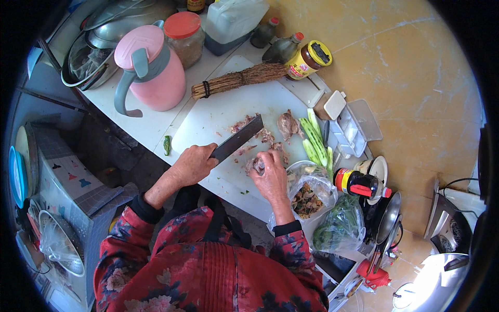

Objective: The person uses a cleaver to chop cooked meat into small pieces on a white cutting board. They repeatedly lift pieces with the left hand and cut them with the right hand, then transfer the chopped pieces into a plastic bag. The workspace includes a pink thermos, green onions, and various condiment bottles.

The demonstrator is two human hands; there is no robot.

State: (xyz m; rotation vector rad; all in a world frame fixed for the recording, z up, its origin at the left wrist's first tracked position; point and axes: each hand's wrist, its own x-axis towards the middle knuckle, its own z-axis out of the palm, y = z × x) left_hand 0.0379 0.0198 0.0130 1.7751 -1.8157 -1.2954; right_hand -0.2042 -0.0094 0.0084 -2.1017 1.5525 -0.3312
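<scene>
My left hand (195,163) grips the handle of a cleaver (238,138), its dark blade held over a white cutting board (195,124). To the right, my right hand (270,175) holds a piece of raw meat (255,165) between thumb and fingers, low over the board; whether it touches the board I cannot tell. Chopped meat pieces (265,136) lie around the blade, and a larger meat piece (288,124) sits farther back. Lengths of peeled green vegetable (313,142) lie along the board's right side. A small green pepper (167,145) rests left of the board.
A pink jug (160,82) and a red-lidded jar (184,41) stand back left. A twig brush (241,80) lies across the board's back. At right are a bag-lined bowl of scraps (308,199), a dark sauce bottle (358,183) and bagged greens (339,226).
</scene>
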